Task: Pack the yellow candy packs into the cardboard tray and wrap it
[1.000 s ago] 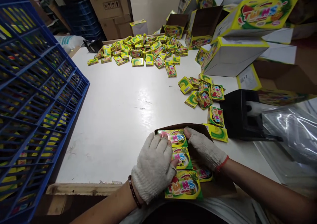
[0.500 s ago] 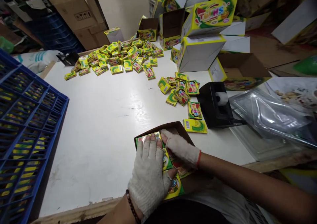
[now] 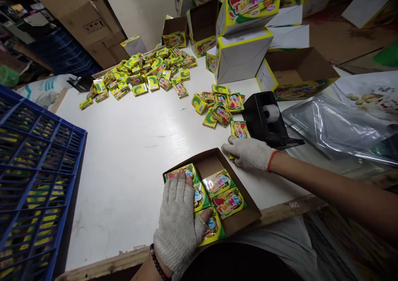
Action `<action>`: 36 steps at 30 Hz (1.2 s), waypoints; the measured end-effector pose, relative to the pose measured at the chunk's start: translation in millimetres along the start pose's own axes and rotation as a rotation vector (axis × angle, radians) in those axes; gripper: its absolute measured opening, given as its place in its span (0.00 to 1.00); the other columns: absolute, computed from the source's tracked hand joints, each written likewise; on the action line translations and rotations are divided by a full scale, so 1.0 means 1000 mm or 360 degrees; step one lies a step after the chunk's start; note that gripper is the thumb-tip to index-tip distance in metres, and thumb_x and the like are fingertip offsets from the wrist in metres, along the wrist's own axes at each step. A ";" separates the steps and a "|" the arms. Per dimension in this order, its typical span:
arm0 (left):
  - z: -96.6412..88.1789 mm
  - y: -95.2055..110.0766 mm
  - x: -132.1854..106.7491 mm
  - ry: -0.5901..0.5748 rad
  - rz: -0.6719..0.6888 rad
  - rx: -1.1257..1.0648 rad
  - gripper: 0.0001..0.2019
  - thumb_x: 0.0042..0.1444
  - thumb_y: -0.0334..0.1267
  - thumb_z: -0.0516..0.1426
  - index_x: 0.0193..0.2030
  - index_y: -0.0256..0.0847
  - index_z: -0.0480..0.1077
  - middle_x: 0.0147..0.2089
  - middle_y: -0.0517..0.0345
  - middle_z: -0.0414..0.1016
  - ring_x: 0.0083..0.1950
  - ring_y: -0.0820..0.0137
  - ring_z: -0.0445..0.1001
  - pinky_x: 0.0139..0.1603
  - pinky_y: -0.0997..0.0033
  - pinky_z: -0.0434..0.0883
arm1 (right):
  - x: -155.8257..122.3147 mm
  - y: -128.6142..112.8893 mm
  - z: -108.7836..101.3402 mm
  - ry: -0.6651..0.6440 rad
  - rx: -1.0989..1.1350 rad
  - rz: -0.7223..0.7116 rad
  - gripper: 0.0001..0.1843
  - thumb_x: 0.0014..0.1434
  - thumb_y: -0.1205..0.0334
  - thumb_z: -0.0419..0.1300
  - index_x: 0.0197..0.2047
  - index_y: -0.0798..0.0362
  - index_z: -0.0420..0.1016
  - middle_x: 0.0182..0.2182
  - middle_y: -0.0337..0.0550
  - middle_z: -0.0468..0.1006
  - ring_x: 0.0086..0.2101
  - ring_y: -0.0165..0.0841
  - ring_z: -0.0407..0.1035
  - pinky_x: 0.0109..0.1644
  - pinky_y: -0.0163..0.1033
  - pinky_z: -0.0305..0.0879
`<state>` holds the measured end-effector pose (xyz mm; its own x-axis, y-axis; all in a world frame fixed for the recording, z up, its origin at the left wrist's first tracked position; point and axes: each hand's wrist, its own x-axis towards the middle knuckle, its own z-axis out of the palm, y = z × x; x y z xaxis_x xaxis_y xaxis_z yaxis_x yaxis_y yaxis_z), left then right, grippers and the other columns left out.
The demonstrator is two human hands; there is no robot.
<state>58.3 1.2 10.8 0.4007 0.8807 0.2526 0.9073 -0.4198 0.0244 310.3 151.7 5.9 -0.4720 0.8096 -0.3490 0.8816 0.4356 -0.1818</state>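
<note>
My left hand [image 3: 178,214], in a white fingerless glove, lies flat with its fingers stretched over the left column of small yellow-green TWINS packs [image 3: 230,202] in an open, brown-lined carton [image 3: 213,161]. Two packs lie side by side in the right part of that carton, with bare cardboard at its far and near ends. Just past the carton's right edge, my right hand [image 3: 251,152], gloved too, has its fingers closed on a small yellow pack [image 3: 231,156], mostly hidden by the hand. Another pack [image 3: 239,129] lies right behind it.
A black tape dispenser [image 3: 264,115] stands beside a small pile of packs [image 3: 220,107]. Farther back are a larger heap of packs [image 3: 139,73] and several cartons [image 3: 242,57]. A blue crate [image 3: 40,169] borders the left; clear plastic [image 3: 342,123] lies at right.
My right hand has moved out of the carton to the right and taken hold of a pack on the table. My left hand stays on the packs. The view has shifted slightly.
</note>
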 end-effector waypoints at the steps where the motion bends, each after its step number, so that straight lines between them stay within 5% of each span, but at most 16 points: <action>1: 0.000 -0.001 0.000 -0.0004 0.0008 0.0004 0.34 0.65 0.55 0.50 0.65 0.26 0.62 0.64 0.30 0.68 0.67 0.44 0.64 0.66 0.40 0.65 | -0.004 0.002 -0.007 0.0143 0.0149 0.0001 0.23 0.54 0.68 0.60 0.54 0.52 0.75 0.50 0.56 0.73 0.43 0.47 0.74 0.46 0.49 0.71; 4: 0.000 -0.002 0.000 -0.0021 0.0027 0.0028 0.33 0.65 0.55 0.50 0.64 0.25 0.63 0.65 0.31 0.67 0.67 0.45 0.64 0.67 0.42 0.65 | -0.024 0.009 -0.034 0.0726 0.0935 -0.0117 0.33 0.53 0.64 0.61 0.63 0.51 0.65 0.57 0.52 0.70 0.53 0.47 0.69 0.58 0.51 0.67; 7: -0.002 -0.002 0.001 -0.0021 0.0051 0.0064 0.32 0.66 0.53 0.50 0.65 0.24 0.62 0.65 0.31 0.66 0.68 0.45 0.62 0.67 0.43 0.65 | -0.042 0.004 -0.054 0.0747 0.1474 -0.0377 0.32 0.55 0.59 0.61 0.63 0.51 0.63 0.56 0.48 0.72 0.54 0.43 0.70 0.58 0.49 0.69; 12: -0.002 -0.001 0.000 -0.0031 0.0050 0.0086 0.32 0.65 0.52 0.51 0.66 0.25 0.61 0.66 0.31 0.65 0.70 0.45 0.60 0.68 0.42 0.64 | -0.039 -0.045 -0.051 0.0182 0.0859 -0.0303 0.19 0.51 0.72 0.60 0.48 0.54 0.77 0.47 0.48 0.74 0.46 0.39 0.71 0.54 0.41 0.68; 17: -0.001 -0.001 -0.001 -0.0045 0.0041 0.0079 0.33 0.64 0.51 0.52 0.66 0.24 0.60 0.67 0.31 0.65 0.70 0.44 0.59 0.69 0.42 0.62 | -0.017 -0.079 -0.034 -0.0069 0.0491 -0.0195 0.24 0.56 0.77 0.57 0.55 0.53 0.73 0.54 0.50 0.69 0.43 0.35 0.72 0.45 0.36 0.67; 20: -0.001 -0.001 -0.001 -0.0082 0.0005 0.0070 0.34 0.63 0.51 0.53 0.67 0.26 0.59 0.69 0.32 0.62 0.71 0.45 0.59 0.69 0.42 0.63 | -0.014 -0.082 -0.032 -0.0081 0.0144 -0.0282 0.24 0.58 0.76 0.58 0.57 0.55 0.71 0.55 0.54 0.69 0.44 0.38 0.73 0.41 0.39 0.67; 25: -0.003 -0.002 0.000 -0.0084 -0.0009 0.0037 0.35 0.62 0.52 0.54 0.68 0.26 0.59 0.69 0.31 0.62 0.70 0.45 0.60 0.70 0.42 0.62 | -0.018 -0.086 -0.035 0.0121 -0.0522 -0.0425 0.11 0.65 0.70 0.55 0.46 0.59 0.78 0.43 0.56 0.77 0.46 0.48 0.71 0.46 0.49 0.65; 36: -0.002 -0.001 -0.001 -0.0089 -0.0081 -0.0065 0.35 0.62 0.55 0.55 0.67 0.28 0.62 0.69 0.36 0.65 0.71 0.46 0.60 0.71 0.44 0.60 | -0.008 -0.095 -0.019 0.0086 -0.0763 -0.0457 0.16 0.66 0.72 0.50 0.50 0.60 0.77 0.44 0.57 0.79 0.43 0.45 0.73 0.42 0.46 0.64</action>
<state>56.4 0.6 12.4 0.3616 0.9115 0.1959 0.9212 -0.3817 0.0758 230.7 111.2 43.9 -0.7035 0.6455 -0.2972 0.6228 0.7615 0.1798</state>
